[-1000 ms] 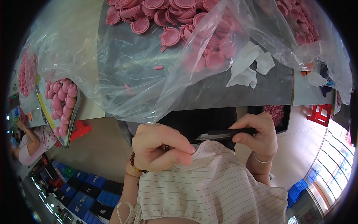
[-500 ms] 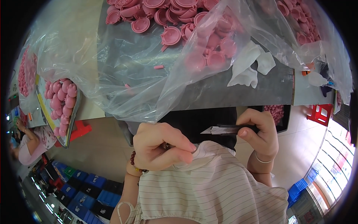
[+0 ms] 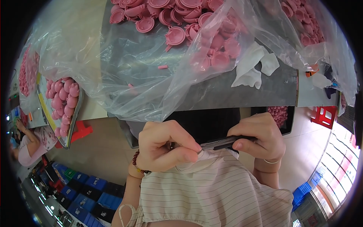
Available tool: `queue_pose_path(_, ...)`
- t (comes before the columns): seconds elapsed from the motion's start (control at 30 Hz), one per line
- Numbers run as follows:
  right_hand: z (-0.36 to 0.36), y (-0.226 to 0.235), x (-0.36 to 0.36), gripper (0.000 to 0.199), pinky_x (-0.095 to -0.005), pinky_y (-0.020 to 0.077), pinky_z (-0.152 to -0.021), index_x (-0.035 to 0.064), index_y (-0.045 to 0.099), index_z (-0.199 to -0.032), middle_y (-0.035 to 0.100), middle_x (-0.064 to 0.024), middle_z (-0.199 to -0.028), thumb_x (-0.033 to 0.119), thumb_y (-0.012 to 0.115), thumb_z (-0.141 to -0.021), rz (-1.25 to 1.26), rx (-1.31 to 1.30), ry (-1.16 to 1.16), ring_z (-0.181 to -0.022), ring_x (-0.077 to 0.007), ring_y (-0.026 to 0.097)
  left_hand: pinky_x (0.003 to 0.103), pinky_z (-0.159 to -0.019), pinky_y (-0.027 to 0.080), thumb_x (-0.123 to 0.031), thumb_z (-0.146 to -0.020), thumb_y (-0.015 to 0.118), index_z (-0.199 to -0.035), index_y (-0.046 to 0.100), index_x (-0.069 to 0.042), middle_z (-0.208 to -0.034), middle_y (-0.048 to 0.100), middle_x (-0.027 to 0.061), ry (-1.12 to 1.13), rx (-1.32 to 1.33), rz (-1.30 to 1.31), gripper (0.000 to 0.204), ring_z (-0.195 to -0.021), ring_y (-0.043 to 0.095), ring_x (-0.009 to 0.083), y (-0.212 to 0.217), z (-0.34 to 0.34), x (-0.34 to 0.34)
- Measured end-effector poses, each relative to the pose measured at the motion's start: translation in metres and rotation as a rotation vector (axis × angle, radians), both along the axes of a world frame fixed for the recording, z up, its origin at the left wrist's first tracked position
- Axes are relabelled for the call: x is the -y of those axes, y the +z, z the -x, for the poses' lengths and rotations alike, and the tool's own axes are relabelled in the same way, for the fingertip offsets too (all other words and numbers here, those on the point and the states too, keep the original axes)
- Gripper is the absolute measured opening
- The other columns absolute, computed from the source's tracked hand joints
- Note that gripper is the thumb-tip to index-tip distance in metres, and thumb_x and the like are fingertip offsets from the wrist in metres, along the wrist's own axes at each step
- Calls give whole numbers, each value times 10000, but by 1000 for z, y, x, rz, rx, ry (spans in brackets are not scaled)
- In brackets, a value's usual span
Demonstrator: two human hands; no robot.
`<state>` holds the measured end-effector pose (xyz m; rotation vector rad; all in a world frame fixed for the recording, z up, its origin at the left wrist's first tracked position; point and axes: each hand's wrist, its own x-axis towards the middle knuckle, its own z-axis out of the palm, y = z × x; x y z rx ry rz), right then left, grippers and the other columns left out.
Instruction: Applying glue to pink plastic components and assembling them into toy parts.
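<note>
Hands near frame centre, close together: right hand clamped on a dark utility knife, thumb and fingers pinching the handle, probably for fine blade control. Blade points left, at the fingertips of the left hand; contact can't be told. Left thumb and forefinger pressed shut, likely to keep a small grip; whether anything sits between them is hidden. Knife is held over the striped shirt, off the near edge of the surface, apparently clear of the pink plastic cups piled top centre. Clear plastic sheeting lies around those, likely containing them; crumpled white cloth upper right.
</note>
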<state>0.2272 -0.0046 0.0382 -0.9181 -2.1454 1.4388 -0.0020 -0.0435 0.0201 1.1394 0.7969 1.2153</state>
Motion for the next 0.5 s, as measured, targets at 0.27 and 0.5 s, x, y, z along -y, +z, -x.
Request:
queue_pose_path(0.27, 2, -3, 1, 247, -270, 329, -385, 6, 587, -730, 513, -56, -543, 249, 579, -771, 37, -40, 29, -420, -199, 480, 186, -343, 252, -178, -737, 661, -693, 508, 18, -513, 513, 50, -28, 67, 52, 252, -359, 373, 55, 1, 0, -1)
queue_pose_path(0.5, 0, -9, 4, 263, -271, 343, -388, -5, 584, -729, 522, -65, -544, 251, 563, -787, 85, -64, 43, -422, -208, 490, 174, -344, 233, -172, -755, 640, -708, 500, 19, -504, 502, 45, -75, 70, 101, 242, -364, 361, 40, -1, 1, -2)
